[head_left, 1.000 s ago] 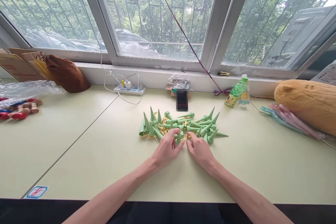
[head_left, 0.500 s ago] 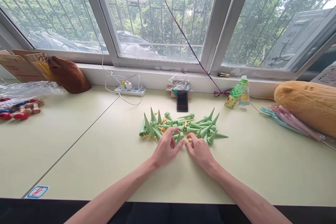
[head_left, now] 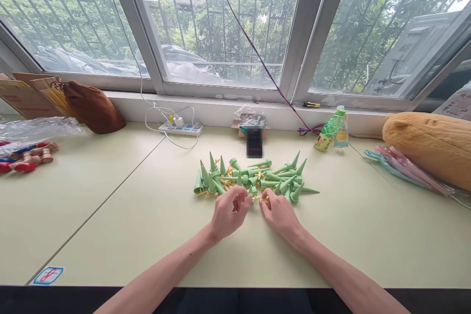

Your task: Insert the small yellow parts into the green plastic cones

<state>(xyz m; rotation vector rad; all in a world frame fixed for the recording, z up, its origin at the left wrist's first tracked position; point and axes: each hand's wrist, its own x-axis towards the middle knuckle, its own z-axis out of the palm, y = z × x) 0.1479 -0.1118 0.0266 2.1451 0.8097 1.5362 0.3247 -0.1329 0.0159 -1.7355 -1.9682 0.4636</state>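
My right hand (head_left: 281,212) is closed in a pinch at the near edge of a pile of green plastic spikes (head_left: 239,179), with a small yellow plastic piece (head_left: 264,199) at its fingertips. Just left of it, the thumb and forefinger of my left hand (head_left: 228,210) are curled toward each other; what they hold, if anything, is hidden. Another yellow piece (head_left: 256,198) shows in the narrow gap between the hands. Many spikes stand point up, such as the spike (head_left: 296,193) by my right hand, while others lie on their sides among small yellow parts.
Behind the pile are a dark pixelated block (head_left: 255,143) and a plastic-wrapped box (head_left: 250,118). A power strip (head_left: 181,129), a green bottle (head_left: 330,130) and a tan plush (head_left: 429,149) line the back. Red and wooden toys (head_left: 31,157) lie at far left.
My left hand has drawn back slightly toward me and left, its thumb and forefinger closer together. More of the yellow piece between the hands shows. My right hand has barely moved.
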